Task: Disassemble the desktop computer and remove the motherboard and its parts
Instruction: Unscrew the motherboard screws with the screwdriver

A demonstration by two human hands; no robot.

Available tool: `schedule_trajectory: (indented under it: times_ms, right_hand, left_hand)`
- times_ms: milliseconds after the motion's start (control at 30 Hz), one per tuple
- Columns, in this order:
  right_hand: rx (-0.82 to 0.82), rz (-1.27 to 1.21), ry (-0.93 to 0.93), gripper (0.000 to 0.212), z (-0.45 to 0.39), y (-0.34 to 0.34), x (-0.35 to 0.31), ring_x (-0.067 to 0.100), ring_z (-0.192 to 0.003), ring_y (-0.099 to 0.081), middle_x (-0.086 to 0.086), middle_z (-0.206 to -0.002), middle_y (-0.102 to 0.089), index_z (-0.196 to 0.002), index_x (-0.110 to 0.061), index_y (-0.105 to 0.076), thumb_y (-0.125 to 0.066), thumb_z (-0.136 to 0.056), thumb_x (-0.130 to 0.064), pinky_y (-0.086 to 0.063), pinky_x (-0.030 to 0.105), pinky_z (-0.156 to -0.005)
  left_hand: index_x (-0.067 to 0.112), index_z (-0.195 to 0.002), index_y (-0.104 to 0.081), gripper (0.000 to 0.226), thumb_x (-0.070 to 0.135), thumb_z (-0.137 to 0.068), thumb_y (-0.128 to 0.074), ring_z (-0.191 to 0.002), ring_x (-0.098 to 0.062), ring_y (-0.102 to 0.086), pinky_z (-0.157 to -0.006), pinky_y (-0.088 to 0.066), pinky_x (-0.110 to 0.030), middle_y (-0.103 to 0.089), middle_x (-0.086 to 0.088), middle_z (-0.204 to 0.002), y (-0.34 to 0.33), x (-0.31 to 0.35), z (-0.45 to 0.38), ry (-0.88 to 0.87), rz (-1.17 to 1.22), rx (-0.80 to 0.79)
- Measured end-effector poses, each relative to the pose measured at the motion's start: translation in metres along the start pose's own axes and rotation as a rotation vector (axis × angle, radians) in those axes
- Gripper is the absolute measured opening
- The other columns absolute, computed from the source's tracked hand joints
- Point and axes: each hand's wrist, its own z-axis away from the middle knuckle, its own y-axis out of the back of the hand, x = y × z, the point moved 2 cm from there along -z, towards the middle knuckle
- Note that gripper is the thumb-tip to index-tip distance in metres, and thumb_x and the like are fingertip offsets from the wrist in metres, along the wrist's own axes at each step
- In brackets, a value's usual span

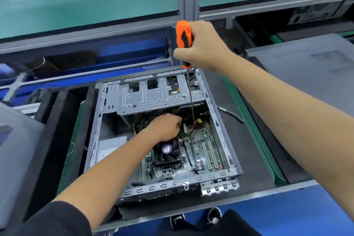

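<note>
Inside the open case, right hand grips screwdriver; left hand fingers hidden.

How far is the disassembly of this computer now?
Done: the case lies open. In hand: the right hand holds the screwdriver down to the motherboard; the left hand reaches inside. Left: motherboard and CPU fan remain mounted.

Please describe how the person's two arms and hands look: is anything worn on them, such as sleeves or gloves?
Both hands are bare: no gloves, rings or watch show on the left hand or the right hand. Both forearms are bare too. A black sleeve covers the left upper arm, ending near the elbow. The right arm leaves the picture before any sleeve shows.
</note>
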Motion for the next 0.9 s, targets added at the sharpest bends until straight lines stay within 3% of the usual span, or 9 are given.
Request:
schedule_trajectory:
  times_ms: [133, 200, 333, 467, 600, 667, 900]
  right_hand:
    - [-0.035, -0.016, -0.027, 0.022, 0.002, -0.004, 0.006, 0.038, -0.063, -0.063, 0.009, -0.061, -0.045, -0.070, -0.006, -0.047, -0.066, -0.074, -0.016, -0.046, 0.037, -0.047]
    - [-0.033, -0.008, -0.017, 0.022, 0.004, -0.003, 0.008, 0.038, -0.062, -0.062, 0.007, -0.059, -0.045, -0.069, -0.007, -0.046, -0.067, -0.074, -0.015, -0.045, 0.036, -0.047]
    - [-0.053, 0.023, -0.003, 0.025, 0.007, -0.001, 0.010, 0.017, -0.050, -0.043, -0.002, -0.054, -0.040, -0.063, -0.013, -0.042, -0.065, -0.072, -0.013, -0.041, 0.031, -0.045]
    - [-0.043, 0.003, -0.013, 0.027, 0.008, 0.003, 0.010, 0.021, -0.051, -0.047, 0.000, -0.055, -0.040, -0.061, -0.016, -0.040, -0.065, -0.072, -0.011, -0.039, 0.029, -0.046]
    - [-0.038, -0.031, -0.024, 0.029, 0.009, 0.007, 0.009, 0.045, -0.068, -0.063, 0.004, -0.057, -0.040, -0.064, -0.014, -0.039, -0.065, -0.075, -0.011, -0.042, 0.029, -0.046]
    - [-0.043, -0.044, -0.020, 0.031, 0.009, 0.007, 0.009, 0.045, -0.070, -0.064, 0.003, -0.057, -0.040, -0.063, -0.016, -0.038, -0.065, -0.076, -0.010, -0.042, 0.025, -0.046]
    - [-0.038, -0.041, -0.002, 0.031, 0.009, 0.006, 0.009, 0.043, -0.069, -0.065, 0.003, -0.058, -0.040, -0.063, -0.016, -0.038, -0.066, -0.076, -0.011, -0.043, 0.022, -0.046]
  left_hand:
    - [0.018, -0.105, -0.064, 0.018, 0.021, -0.091, -0.054, -0.090, -0.026, -0.062, -0.074, -0.052, -0.036, -0.068, -0.006, -0.103, -0.003, -0.002, -0.005, 0.023, 0.100, 0.029]
    - [0.022, -0.102, -0.067, 0.014, 0.020, -0.091, -0.059, -0.090, -0.019, -0.062, -0.076, -0.050, -0.033, -0.070, 0.002, -0.100, -0.005, 0.000, -0.007, -0.045, 0.182, 0.034]
    - [0.025, -0.102, -0.071, 0.016, 0.033, -0.093, -0.060, -0.094, -0.014, -0.063, -0.081, -0.050, -0.033, -0.070, 0.008, -0.104, -0.007, 0.003, -0.010, -0.120, 0.242, -0.063]
    - [0.015, -0.083, -0.069, 0.052, 0.063, -0.089, -0.049, -0.077, -0.021, -0.061, -0.068, -0.051, -0.038, -0.067, -0.004, -0.088, -0.013, 0.008, -0.011, -0.143, 0.080, -0.123]
    - [0.014, -0.069, -0.063, 0.051, 0.059, -0.088, -0.050, -0.065, -0.021, -0.059, -0.057, -0.048, -0.033, -0.067, -0.005, -0.077, -0.014, 0.010, -0.012, -0.165, -0.001, -0.107]
    - [0.015, -0.069, -0.063, 0.046, 0.056, -0.088, -0.054, -0.061, -0.020, -0.058, -0.053, -0.041, -0.029, -0.066, -0.004, -0.072, -0.013, 0.011, -0.012, -0.133, 0.018, -0.097]
    - [0.020, -0.084, -0.065, 0.021, 0.041, -0.084, -0.065, -0.070, -0.016, -0.055, -0.060, -0.040, -0.027, -0.060, 0.006, -0.074, -0.018, 0.015, -0.010, -0.011, 0.073, -0.029]
